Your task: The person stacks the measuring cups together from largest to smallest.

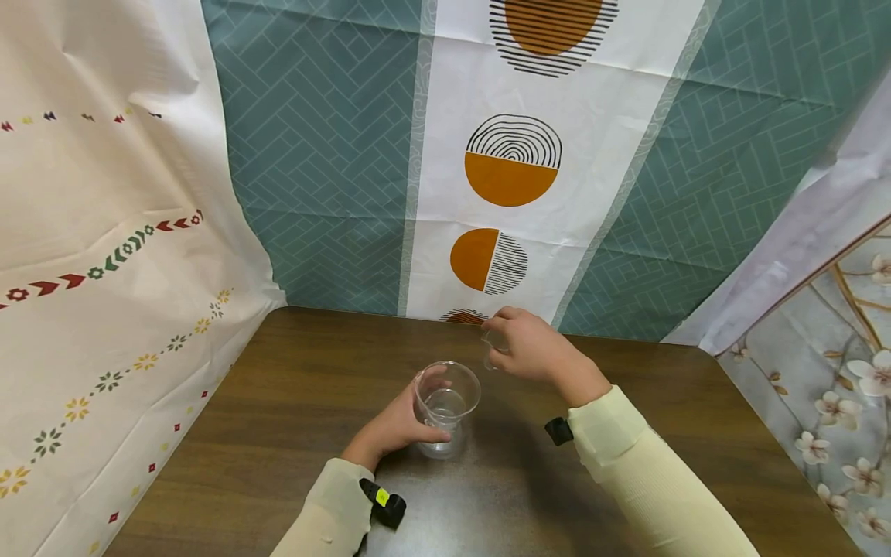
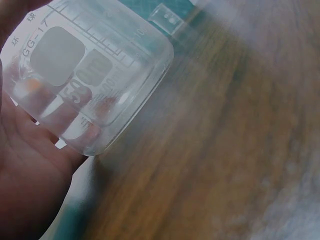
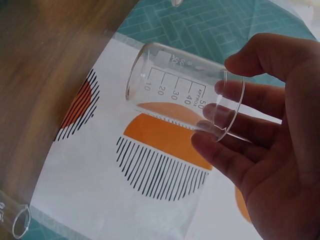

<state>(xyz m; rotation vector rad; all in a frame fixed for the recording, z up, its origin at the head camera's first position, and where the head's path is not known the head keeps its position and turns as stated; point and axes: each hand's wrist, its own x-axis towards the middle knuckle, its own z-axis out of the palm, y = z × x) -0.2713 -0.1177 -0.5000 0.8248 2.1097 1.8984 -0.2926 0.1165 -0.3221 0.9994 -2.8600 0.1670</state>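
My left hand curls round a large clear glass beaker, thumb on the near side and fingers on the far side. In the left wrist view, white markings and a scale show on this beaker, with the left palm against it. Whether its base touches the table cannot be told. Farther back and to the right, my right hand holds a small clear beaker. The right wrist view shows the right hand's thumb and fingertips pinching that small beaker near its rim; its scale reads 10 to 50.
A brown wooden table lies below the hands. Behind it hangs a green and white cloth with orange circles, with a cream patterned cloth at the left and a floral one at the right. Another glass rim shows in the right wrist view.
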